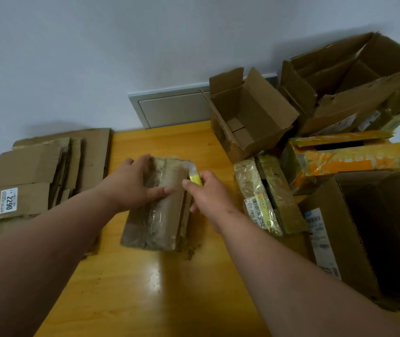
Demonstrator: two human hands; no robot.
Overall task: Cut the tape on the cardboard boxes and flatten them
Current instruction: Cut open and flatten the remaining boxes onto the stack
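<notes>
A small brown cardboard box (160,215) wrapped in clear tape lies in the middle of the wooden table (145,288). My left hand (133,183) rests on the box's top, fingers spread over its far left part and the thumb lying across the middle. My right hand (208,193) grips a yellow box cutter (196,179) at the box's far right corner, its tip against the tape there. The blade itself is too small to make out.
A pile of flattened cardboard (40,176) lies on the left. On the right stand several boxes: an open brown box (250,115), a yellow-taped box (267,195), an orange-taped box (345,159), a large open box (374,229) and more stacked behind (350,76). A wall rises beyond.
</notes>
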